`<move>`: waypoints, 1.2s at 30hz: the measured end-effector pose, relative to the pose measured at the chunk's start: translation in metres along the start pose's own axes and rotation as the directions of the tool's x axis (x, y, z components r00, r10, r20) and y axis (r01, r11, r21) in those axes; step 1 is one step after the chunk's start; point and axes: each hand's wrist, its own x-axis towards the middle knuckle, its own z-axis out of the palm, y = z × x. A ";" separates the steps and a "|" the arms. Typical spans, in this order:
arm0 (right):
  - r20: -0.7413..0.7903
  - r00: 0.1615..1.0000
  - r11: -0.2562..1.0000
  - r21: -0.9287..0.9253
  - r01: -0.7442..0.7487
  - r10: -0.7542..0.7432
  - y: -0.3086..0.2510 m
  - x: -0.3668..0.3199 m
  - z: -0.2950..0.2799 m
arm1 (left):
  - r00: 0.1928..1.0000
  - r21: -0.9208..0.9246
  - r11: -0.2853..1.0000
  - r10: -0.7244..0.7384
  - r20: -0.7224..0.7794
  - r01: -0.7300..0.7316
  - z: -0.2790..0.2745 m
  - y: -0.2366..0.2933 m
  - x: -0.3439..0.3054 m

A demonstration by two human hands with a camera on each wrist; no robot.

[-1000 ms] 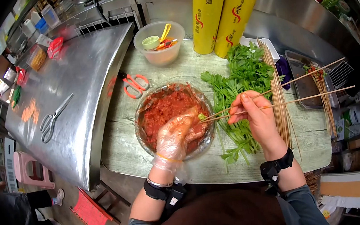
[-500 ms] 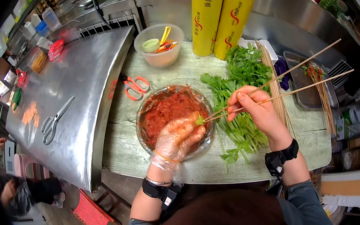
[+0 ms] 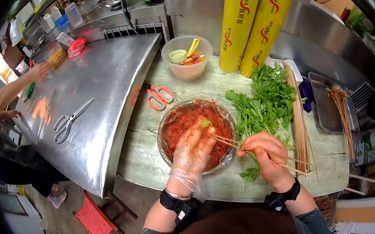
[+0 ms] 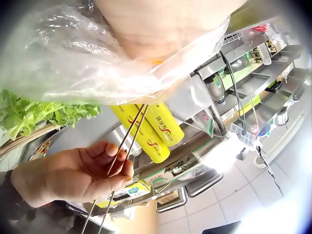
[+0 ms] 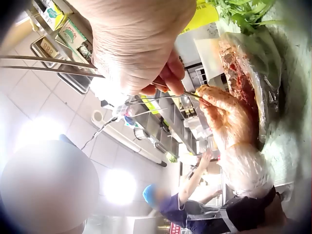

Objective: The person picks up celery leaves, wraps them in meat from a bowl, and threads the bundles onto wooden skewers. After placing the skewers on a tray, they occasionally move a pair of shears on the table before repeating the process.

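My left hand, in a clear plastic glove smeared red, is over a plastic-lined bowl of red seasoned minced meat. A small green piece of celery shows between its curled fingers, and the tips of two thin wooden skewers reach into that hand. Bare, my right hand pinches both skewers partway along, their rear ends pointing off to the right. What lies inside the gloved palm is hidden. Leafy celery lies just beyond the right hand.
Bare skewers lie right of the celery; filled ones lean on a metal tray. Orange-handled scissors, a plastic tub and yellow film rolls stand behind. Left, another person's arm reaches over a steel table holding scissors.
The right hand has lowered toward me, and the skewers now slope down to the right. The gloved hand has turned around the celery piece. The other person has come to the steel table.
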 end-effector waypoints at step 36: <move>-0.145 0.861 0.793 0.486 -0.367 0.488 -0.013 -0.064 -0.083 | 0.907 0.553 0.734 0.406 0.110 -0.395 0.015 -0.013 -0.004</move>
